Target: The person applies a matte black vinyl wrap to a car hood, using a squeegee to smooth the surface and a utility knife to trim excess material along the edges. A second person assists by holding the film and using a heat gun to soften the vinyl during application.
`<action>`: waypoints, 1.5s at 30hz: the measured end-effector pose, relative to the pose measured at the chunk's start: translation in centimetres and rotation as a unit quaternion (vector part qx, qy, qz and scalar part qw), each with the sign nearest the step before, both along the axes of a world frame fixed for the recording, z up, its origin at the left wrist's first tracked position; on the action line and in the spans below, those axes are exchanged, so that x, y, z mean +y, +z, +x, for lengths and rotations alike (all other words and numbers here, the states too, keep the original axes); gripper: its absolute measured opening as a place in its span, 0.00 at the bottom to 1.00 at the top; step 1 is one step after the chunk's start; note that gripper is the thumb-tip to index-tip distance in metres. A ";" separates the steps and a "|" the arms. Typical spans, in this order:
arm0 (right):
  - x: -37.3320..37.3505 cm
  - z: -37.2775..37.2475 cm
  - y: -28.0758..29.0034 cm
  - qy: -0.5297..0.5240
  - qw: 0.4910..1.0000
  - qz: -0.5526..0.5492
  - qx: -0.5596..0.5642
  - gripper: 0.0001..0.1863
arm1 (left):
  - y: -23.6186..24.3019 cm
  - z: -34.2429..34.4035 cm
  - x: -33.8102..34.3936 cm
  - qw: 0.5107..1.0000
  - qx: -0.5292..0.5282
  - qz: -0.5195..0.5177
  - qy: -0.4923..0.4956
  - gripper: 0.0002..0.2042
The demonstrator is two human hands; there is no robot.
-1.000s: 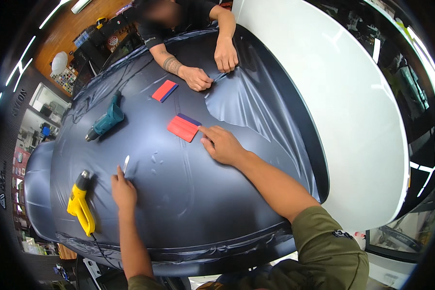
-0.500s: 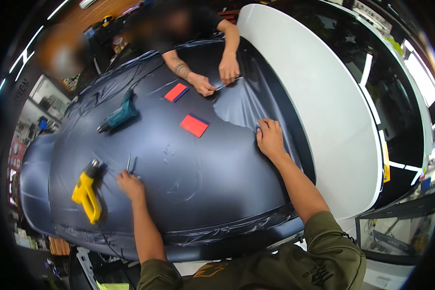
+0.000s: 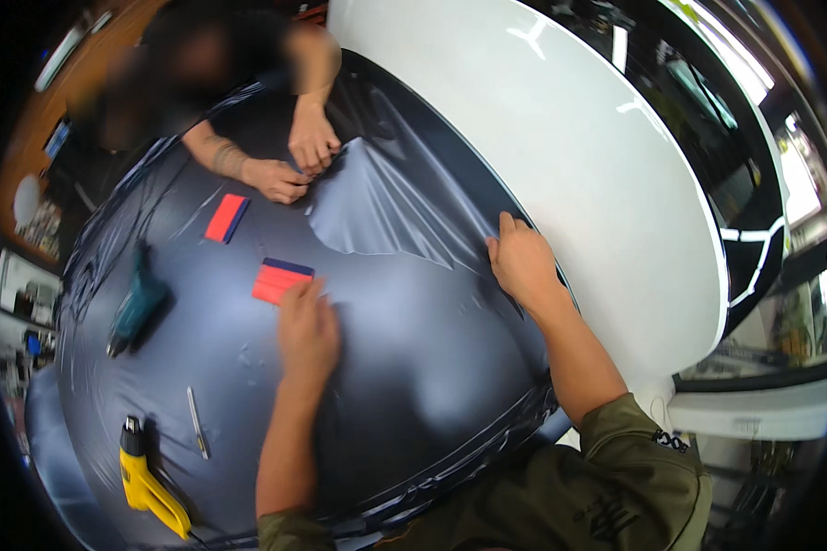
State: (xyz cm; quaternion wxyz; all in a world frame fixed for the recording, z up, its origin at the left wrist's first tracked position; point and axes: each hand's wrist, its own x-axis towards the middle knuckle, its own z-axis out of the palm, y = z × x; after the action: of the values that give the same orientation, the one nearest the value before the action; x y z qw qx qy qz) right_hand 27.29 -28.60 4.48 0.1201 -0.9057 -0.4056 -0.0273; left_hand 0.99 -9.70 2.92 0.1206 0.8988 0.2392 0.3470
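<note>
Dark grey satin film [image 3: 386, 340] covers a car hood, with a loose, creased flap [image 3: 377, 207] turned up near its right side. My right hand [image 3: 526, 262] is closed on the film by the hood's right edge, thumb and fingers bent where folds run to it. Blurred, my left hand [image 3: 308, 331] has its fingers apart at the lower right corner of a red squeegee [image 3: 278, 282] with a dark blue edge, which lies on the film. A slim silver knife [image 3: 198, 422] rests on the film at the lower left.
Across the hood, a person's two hands [image 3: 299, 170] pinch the flap's far edge. Another red squeegee [image 3: 226, 218], a teal heat gun [image 3: 138, 303] and a yellow heat gun [image 3: 152, 487] lie on the left. A large white panel [image 3: 579, 184] rises along the right.
My left hand has left the knife lying on the film and moved right to the squeegee. My right hand stays near the hood's right edge. The view has shifted, and the lifted flap looks larger.
</note>
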 end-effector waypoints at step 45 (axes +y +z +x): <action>-15.8 -4.7 -1.7 -0.077 0.932 0.288 0.208 0.18 | -2.9 20.3 -14.9 0.841 0.198 0.177 -0.472 0.07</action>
State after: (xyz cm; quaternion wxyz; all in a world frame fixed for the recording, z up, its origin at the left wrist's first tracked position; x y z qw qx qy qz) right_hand 22.60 -44.43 2.73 0.4547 -0.8463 -0.2750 0.0367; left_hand 21.32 -24.64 0.05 0.0586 0.9586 -0.2604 0.0991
